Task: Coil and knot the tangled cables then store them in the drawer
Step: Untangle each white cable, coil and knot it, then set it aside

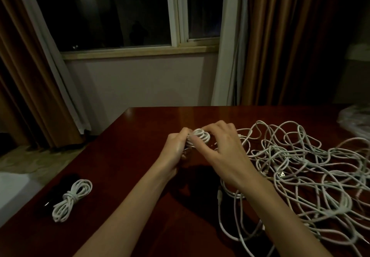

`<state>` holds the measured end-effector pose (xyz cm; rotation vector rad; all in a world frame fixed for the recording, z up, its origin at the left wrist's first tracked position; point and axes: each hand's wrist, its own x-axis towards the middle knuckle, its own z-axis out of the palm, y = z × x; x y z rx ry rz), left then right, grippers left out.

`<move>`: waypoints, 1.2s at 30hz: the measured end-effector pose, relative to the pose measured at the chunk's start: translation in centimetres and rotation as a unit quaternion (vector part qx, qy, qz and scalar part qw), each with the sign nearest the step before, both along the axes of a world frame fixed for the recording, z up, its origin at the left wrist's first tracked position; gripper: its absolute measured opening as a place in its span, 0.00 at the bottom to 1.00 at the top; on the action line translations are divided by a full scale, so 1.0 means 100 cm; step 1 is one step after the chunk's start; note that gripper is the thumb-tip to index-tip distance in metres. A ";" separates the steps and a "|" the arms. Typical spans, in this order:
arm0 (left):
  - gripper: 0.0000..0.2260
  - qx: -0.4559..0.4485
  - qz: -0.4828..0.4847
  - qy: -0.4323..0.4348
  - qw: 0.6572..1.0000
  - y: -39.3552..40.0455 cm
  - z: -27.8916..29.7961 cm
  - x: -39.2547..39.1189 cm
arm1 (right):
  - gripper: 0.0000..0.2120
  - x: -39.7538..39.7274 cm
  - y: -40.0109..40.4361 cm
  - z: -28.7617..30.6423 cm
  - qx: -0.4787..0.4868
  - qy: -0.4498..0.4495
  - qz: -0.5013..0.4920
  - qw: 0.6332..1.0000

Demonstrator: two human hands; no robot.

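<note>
Above the middle of the dark red table (pixel 128 156), my left hand (pixel 176 146) grips a small white cable coil (pixel 200 135) from the left. My right hand (pixel 224 146) pinches the same coil from the right, fingers curled over its loops. A big tangle of white cables (pixel 304 166) sprawls across the table's right side, with a USB plug (pixel 282 174) showing in it. A coiled and knotted white cable (pixel 71 198) lies at the front left. No drawer is in view.
A dark object (pixel 50 198) lies beside the knotted coil near the table's left edge. A clear plastic bag (pixel 354 118) sits at the far right. Behind the table are a wall, a window (pixel 120 12) and brown curtains (pixel 290 40).
</note>
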<state>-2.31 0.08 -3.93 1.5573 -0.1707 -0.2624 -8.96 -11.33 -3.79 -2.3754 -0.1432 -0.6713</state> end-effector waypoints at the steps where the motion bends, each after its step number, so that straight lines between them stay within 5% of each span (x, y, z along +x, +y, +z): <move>1: 0.13 0.004 0.002 -0.003 1.000 -0.001 -0.001 -0.001 | 0.25 0.001 0.000 0.000 -0.020 -0.003 -0.025 0.999; 7: 0.14 0.019 0.042 -0.032 0.998 -0.001 -0.002 0.000 | 0.26 -0.004 -0.007 0.004 -0.077 -0.080 -0.144 0.983; 11: 0.19 0.035 0.083 -0.145 0.985 -0.001 -0.004 0.001 | 0.30 -0.006 0.000 0.007 0.078 0.068 -0.029 0.994; 17: 0.20 0.122 0.031 -0.199 0.972 -0.002 -0.015 0.004 | 0.24 0.002 -0.004 0.003 0.178 0.087 0.022 0.980; 21: 0.12 0.256 0.019 -0.337 0.906 0.005 -0.014 0.007 | 0.23 0.005 -0.006 0.000 0.173 0.101 0.039 0.979; 24: 0.21 0.283 -0.002 -0.460 0.842 0.009 -0.009 0.005 | 0.22 0.005 -0.010 0.003 0.181 0.107 0.036 0.977; 27: 0.27 0.323 -0.085 -0.488 0.806 0.010 -0.006 -0.002 | 0.20 0.002 -0.015 0.010 0.244 0.128 0.057 0.959; 30: 0.29 0.367 -0.123 -0.458 0.800 0.010 -0.007 -0.002 | 0.20 0.001 -0.016 0.014 0.296 0.136 0.064 0.943; 33: 0.09 0.401 -0.151 -0.429 0.795 0.006 -0.008 0.004 | 0.21 0.003 -0.015 0.013 0.270 0.134 0.055 0.952; 36: 0.08 0.299 -0.175 -0.371 0.861 0.003 -0.010 0.003 | 0.21 0.000 -0.013 0.016 0.277 0.112 0.033 0.954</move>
